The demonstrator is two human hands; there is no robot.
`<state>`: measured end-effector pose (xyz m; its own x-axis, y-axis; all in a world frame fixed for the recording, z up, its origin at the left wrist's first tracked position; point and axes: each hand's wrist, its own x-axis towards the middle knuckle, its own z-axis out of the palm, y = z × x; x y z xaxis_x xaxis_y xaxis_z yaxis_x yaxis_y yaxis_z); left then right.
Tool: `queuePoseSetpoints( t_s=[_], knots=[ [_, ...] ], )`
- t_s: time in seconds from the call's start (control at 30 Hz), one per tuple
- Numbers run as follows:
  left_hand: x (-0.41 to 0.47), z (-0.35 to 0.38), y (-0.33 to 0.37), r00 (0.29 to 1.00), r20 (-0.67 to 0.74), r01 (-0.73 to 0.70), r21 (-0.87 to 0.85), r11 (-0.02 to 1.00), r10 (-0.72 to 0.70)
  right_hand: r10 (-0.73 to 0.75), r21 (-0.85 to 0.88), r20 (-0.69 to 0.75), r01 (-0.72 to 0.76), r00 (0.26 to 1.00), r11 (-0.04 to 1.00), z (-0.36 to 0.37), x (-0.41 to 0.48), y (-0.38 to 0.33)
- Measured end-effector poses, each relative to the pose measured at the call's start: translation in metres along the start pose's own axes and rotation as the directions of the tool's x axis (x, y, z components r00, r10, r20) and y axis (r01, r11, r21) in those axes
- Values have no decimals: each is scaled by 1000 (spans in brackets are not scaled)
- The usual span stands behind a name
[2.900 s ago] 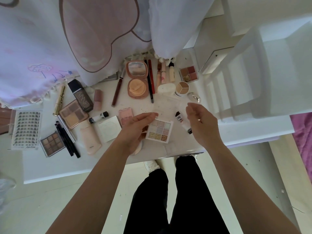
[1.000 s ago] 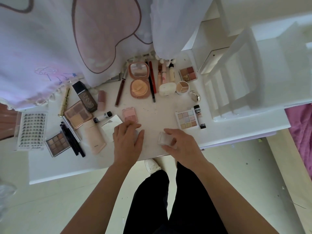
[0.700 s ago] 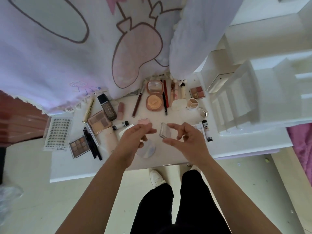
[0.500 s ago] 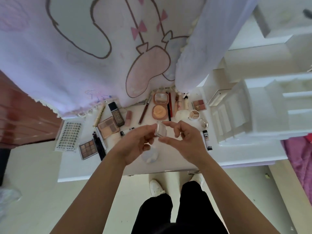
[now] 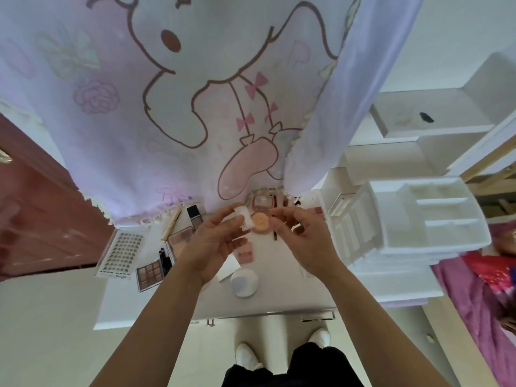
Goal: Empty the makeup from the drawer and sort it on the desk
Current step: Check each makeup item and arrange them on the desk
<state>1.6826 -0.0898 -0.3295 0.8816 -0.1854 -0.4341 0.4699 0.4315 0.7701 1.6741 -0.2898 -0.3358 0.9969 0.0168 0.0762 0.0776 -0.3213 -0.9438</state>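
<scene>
While the left hand (image 5: 215,241) pinches the small translucent plastic case (image 5: 245,218), right hand (image 5: 303,237) slack and seemingly empty beside it, it is probably best lowered gently beneath both hands, near the pink square compact (image 5: 245,254)

Seen from above, the person wore black trousers (image 5: 307,370) and white shoes, the left shoe (image 5: 247,356) and the right shoe (image 5: 319,337) showing just beyond the trouser legs. Both forearms were bare from the near edge up to the left hand (image 5: 215,244) and the right hand (image 5: 304,241).
</scene>
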Motion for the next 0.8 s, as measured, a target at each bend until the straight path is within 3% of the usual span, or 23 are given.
queuePoseSetpoints(
  t_s=[0.17, 0.43, 0.57, 0.67, 0.8],
  knots=[
    [-11, -2, 7, 996, -6, -86, 51, 995, 86, -25, -4, -59, 25, 998, 1000, -2, -5, -15],
    [-23, 9, 12, 990, 80, -120, 57, 991, 115, -199, -135, 61, 205, 978, 969, 4, -12, -18],
    [-22, 21, 10, 993, 3, -121, 12, 993, 121, -266, -178, 76, 275, 961, 945, -4, -5, -20],
    [-18, 31, 8, 986, -32, -158, 129, 979, 163, -342, -208, 62, 347, 938, 914, -13, 4, -18],
    [-12, 41, 13, 988, -17, -154, 66, 986, 155, -325, -171, 21, 323, 946, 931, -20, 10, -20]
  ],
)
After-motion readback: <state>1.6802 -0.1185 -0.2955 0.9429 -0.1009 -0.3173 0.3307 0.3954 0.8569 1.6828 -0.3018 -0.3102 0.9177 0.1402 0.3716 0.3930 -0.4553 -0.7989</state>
